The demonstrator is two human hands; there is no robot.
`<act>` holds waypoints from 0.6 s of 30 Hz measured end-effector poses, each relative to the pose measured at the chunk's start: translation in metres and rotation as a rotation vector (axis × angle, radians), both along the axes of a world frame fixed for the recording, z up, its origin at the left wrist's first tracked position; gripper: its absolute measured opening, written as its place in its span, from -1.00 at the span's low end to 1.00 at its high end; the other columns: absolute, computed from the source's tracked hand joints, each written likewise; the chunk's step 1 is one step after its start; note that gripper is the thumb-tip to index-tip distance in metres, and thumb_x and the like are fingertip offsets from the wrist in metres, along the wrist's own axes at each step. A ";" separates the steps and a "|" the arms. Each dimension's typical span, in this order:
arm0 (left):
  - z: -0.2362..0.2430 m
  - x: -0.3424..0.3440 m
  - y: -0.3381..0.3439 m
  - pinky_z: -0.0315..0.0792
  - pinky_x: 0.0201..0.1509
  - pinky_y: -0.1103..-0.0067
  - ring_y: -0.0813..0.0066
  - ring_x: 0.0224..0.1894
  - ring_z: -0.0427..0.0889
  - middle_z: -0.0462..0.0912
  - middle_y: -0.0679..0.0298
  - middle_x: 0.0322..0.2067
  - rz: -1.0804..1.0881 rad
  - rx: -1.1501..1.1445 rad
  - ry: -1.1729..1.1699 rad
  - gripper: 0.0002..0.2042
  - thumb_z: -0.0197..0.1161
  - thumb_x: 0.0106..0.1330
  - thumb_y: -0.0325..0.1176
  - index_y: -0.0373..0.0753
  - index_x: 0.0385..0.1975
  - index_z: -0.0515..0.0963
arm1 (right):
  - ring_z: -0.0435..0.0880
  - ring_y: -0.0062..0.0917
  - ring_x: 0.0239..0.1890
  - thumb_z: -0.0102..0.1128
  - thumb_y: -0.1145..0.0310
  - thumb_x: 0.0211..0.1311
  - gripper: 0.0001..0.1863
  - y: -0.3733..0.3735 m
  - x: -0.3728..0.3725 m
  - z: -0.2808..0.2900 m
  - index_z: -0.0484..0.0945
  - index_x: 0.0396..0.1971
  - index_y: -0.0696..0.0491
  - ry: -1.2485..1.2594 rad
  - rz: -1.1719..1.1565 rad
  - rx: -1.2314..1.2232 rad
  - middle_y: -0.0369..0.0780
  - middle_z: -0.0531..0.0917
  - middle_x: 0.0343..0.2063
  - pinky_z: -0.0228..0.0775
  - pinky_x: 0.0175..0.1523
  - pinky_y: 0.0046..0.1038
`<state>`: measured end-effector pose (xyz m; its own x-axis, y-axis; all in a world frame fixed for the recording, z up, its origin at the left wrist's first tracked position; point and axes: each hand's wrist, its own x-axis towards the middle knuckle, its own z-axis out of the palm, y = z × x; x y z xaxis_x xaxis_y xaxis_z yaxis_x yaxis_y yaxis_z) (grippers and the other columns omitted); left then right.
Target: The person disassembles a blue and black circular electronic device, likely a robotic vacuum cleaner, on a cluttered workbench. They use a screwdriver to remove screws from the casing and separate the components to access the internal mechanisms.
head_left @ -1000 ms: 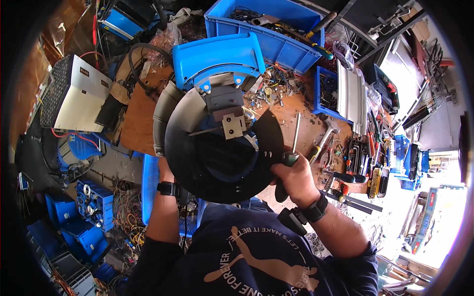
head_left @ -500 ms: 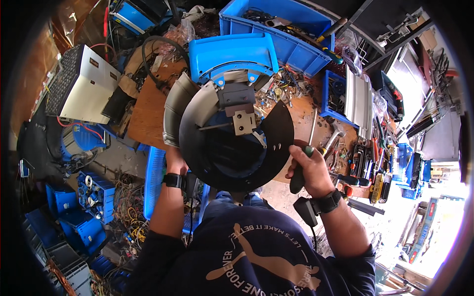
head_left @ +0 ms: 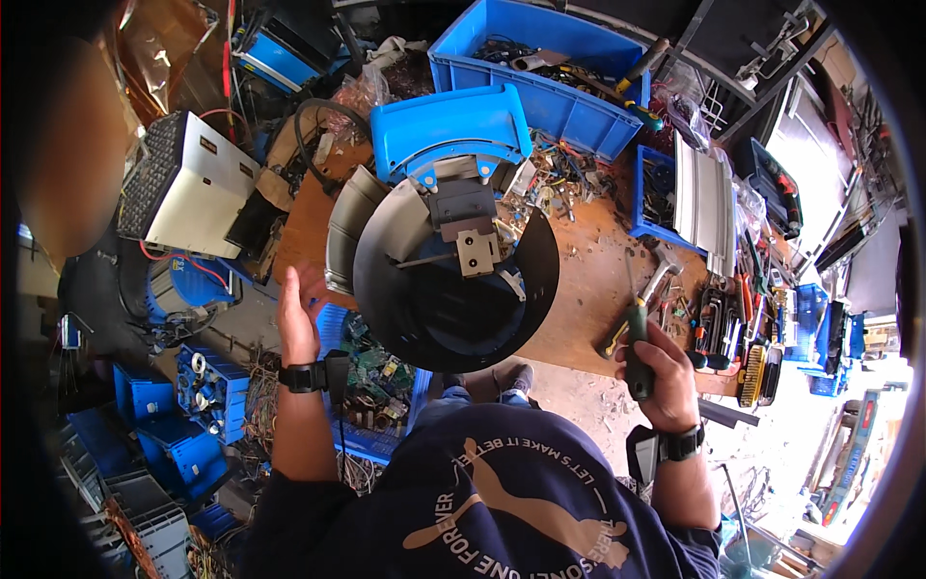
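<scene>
My right hand [head_left: 662, 378] is closed around the dark green handle of a screwdriver [head_left: 637, 333], its thin shaft pointing away from me over the bench. My left hand [head_left: 301, 323] is open, fingers stretched, beside a grey curved panel [head_left: 347, 227] and apart from it as far as I can see. Between my hands stands a round housing with a black curved sheet [head_left: 386, 314] around its near side. A metal bracket with holes [head_left: 476, 253] sits at its middle, under a dark block [head_left: 461, 203]. A bright blue curved cover [head_left: 449, 130] forms the far side.
A wooden bench [head_left: 588, 280] carries scattered scraps, a hammer [head_left: 664, 270] and several tools at the right. A large blue crate [head_left: 550, 96] stands behind. Below my left hand is a blue basket of circuit boards [head_left: 371, 386]. A white-and-black box [head_left: 198, 183] stands left.
My left hand has come away from the housing's left side and opened. My right hand, holding the screwdriver, has moved right and nearer to me, away from the black sheet's edge.
</scene>
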<state>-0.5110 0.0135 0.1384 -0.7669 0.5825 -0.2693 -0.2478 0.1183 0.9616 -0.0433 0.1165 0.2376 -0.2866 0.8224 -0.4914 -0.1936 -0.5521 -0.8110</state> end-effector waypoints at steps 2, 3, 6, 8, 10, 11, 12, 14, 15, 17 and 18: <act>0.024 0.006 -0.003 0.43 0.00 0.45 0.42 -0.01 0.55 0.57 0.20 0.02 -0.044 -0.079 0.212 -0.43 0.02 0.44 0.14 -0.23 0.18 0.45 | 0.62 -0.46 -0.24 0.02 0.47 0.28 -0.45 0.001 -0.010 0.034 0.25 0.28 0.22 0.061 0.051 0.102 -0.12 0.58 -0.12 0.55 -0.37 -0.51; 0.034 0.010 -0.004 0.43 0.02 0.47 0.45 0.00 0.54 0.57 0.24 0.01 -0.076 -0.083 0.268 -0.47 0.06 0.45 0.08 -0.24 0.17 0.47 | 0.62 -0.48 -0.31 0.05 0.51 0.27 -0.39 0.002 -0.012 0.047 0.17 0.33 0.21 0.055 0.078 0.129 -0.12 0.56 -0.10 0.51 -0.46 -0.56; 0.050 0.022 -0.007 0.42 0.01 0.51 0.49 -0.01 0.52 0.57 0.27 0.00 -0.085 -0.135 0.376 -0.53 0.11 0.44 0.02 -0.25 0.11 0.52 | 0.61 -0.55 -0.38 0.10 0.56 0.25 -0.37 0.008 -0.011 0.055 0.18 0.33 0.22 -0.006 0.265 0.233 -0.14 0.57 -0.14 0.48 -0.48 -0.60; 0.048 0.026 -0.011 0.43 -0.04 0.54 0.52 -0.04 0.52 0.58 0.27 -0.02 -0.093 -0.178 0.365 -0.55 0.15 0.43 -0.02 -0.28 0.08 0.53 | 0.60 -0.58 -0.36 0.19 0.56 0.18 -0.40 0.016 -0.019 0.057 0.30 0.25 0.22 -0.148 0.438 0.268 -0.16 0.61 -0.18 0.50 -0.37 -0.56; 0.051 0.033 -0.018 0.44 -0.07 0.55 0.53 -0.07 0.53 0.59 0.27 -0.03 -0.140 -0.237 0.391 -0.54 0.16 0.43 -0.02 -0.29 0.07 0.53 | 0.60 -0.57 -0.31 0.15 0.59 0.11 -0.41 0.017 -0.031 0.056 0.33 0.21 0.24 -0.353 0.547 0.611 -0.21 0.61 -0.23 0.48 -0.20 -0.58; 0.052 0.035 -0.020 0.44 -0.11 0.57 0.54 -0.10 0.54 0.60 0.28 -0.07 -0.126 -0.251 0.390 -0.56 0.17 0.42 -0.06 -0.31 0.07 0.53 | 0.60 -0.54 -0.18 0.15 0.55 0.07 -0.40 0.017 -0.038 0.057 0.34 0.20 0.25 -0.336 0.570 0.634 -0.18 0.60 -0.23 0.44 -0.03 -0.53; 0.053 0.036 -0.027 0.44 -0.10 0.58 0.54 -0.10 0.54 0.61 0.28 -0.08 -0.113 -0.265 0.378 -0.57 0.18 0.42 -0.08 -0.31 0.07 0.53 | 0.61 -0.51 -0.16 0.16 0.54 0.06 -0.40 0.017 -0.050 0.062 0.36 0.19 0.25 -0.366 0.643 0.693 -0.15 0.60 -0.22 0.43 -0.01 -0.51; 0.053 0.036 -0.024 0.42 -0.09 0.59 0.54 -0.10 0.54 0.61 0.30 -0.09 -0.120 -0.260 0.333 -0.60 0.20 0.41 -0.12 -0.31 0.07 0.53 | 0.62 -0.46 -0.11 0.17 0.52 0.02 -0.40 0.021 -0.071 0.082 0.38 0.17 0.25 -0.467 0.761 0.820 -0.10 0.60 -0.21 0.43 0.02 -0.45; 0.057 0.034 -0.022 0.42 -0.08 0.60 0.54 -0.10 0.54 0.62 0.30 -0.10 -0.132 -0.251 0.325 -0.59 0.21 0.40 -0.11 -0.31 0.07 0.53 | 0.64 -0.29 -0.11 0.20 0.48 -0.01 -0.41 0.025 -0.081 0.074 0.41 0.13 0.25 -0.487 0.737 0.987 0.00 0.61 -0.20 0.43 0.04 -0.37; 0.061 0.025 -0.018 0.42 -0.05 0.62 0.54 -0.09 0.55 0.63 0.29 -0.11 -0.156 -0.237 0.307 -0.57 0.23 0.39 -0.11 -0.32 0.07 0.53 | 0.63 -0.07 -0.11 0.23 0.42 0.00 -0.46 0.032 -0.106 0.079 0.43 0.05 0.26 -0.593 0.807 1.082 0.09 0.62 -0.18 0.46 0.02 -0.25; 0.058 0.017 -0.014 0.42 -0.04 0.61 0.53 -0.09 0.55 0.63 0.28 -0.10 -0.176 -0.204 0.321 -0.56 0.23 0.38 -0.09 -0.33 0.07 0.53 | 0.63 -0.03 -0.11 0.24 0.39 0.01 -0.49 0.036 -0.118 0.078 0.45 0.01 0.26 -0.673 0.824 1.101 0.11 0.63 -0.20 0.46 0.01 -0.21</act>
